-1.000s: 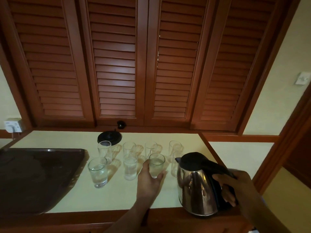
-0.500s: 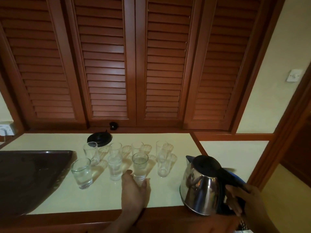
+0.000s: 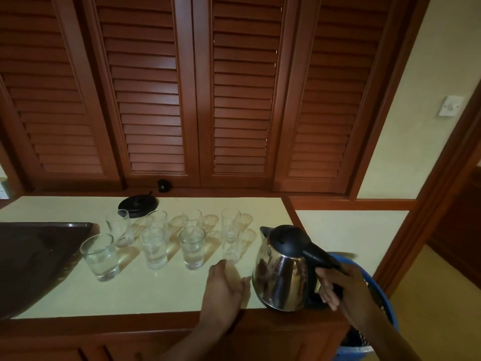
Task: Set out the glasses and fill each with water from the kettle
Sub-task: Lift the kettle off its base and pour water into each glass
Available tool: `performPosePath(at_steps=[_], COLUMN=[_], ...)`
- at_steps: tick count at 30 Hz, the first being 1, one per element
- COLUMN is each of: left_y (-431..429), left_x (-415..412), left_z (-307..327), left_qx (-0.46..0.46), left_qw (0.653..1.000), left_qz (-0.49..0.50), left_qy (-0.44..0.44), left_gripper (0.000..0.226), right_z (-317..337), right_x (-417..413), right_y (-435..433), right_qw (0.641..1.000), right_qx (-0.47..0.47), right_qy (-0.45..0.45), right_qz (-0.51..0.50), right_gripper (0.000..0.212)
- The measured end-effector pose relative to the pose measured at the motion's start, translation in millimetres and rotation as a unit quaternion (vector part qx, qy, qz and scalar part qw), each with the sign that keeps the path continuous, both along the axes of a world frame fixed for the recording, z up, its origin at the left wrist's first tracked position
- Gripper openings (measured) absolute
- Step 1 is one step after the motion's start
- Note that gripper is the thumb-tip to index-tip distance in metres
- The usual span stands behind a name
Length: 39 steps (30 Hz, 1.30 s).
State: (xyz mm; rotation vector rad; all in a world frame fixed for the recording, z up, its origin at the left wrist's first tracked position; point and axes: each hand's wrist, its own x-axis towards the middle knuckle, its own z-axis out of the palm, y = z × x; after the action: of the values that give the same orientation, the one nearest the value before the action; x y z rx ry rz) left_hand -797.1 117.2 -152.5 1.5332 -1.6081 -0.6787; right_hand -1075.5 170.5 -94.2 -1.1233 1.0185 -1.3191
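So the pale worktop (image 3: pixel 161 290) carries it all: steel kettle (image 3: pixel 281 277) at the near right corner, eight glasses (image 3: pixel 192 247) in two rows just left of it. I'd guess the kettle's heavy if full and its body's slick, so take the black handle (image 3: pixel 316 254). The right hand (image 3: pixel 338 287) has its grip clamped there. The left hand (image 3: pixel 223 285) rests flat beside it, grip apart. Thin glasses look tippy.

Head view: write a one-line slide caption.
Right hand grips the kettle beside two rows of glasses on the counter; left hand open near them.
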Motion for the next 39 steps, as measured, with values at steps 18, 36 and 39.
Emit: performPosePath(at_steps=[18,36,39], left_y=[-69,-41,-40], left_x=[-27,-10,-10], left_z=[14,-5,-4], left_qx=[0.014,-0.055,-0.062], left_qw=[0.991,0.987,0.986], left_qz=[0.036,-0.02,-0.026], left_qy=[0.129,0.153,0.154], left_gripper=[0.07,0.062,0.063], right_z=[49,151,162], right_x=[5,34,38], right_y=[7,-26,-34], right_qw=[0.998,0.942,0.931], right_qx=[0.022,0.099,0.105], right_qy=[0.054,0.32,0.349], right_qz=[-0.024,-0.023,-0.026], right_gripper=[0.073,0.033,0.037])
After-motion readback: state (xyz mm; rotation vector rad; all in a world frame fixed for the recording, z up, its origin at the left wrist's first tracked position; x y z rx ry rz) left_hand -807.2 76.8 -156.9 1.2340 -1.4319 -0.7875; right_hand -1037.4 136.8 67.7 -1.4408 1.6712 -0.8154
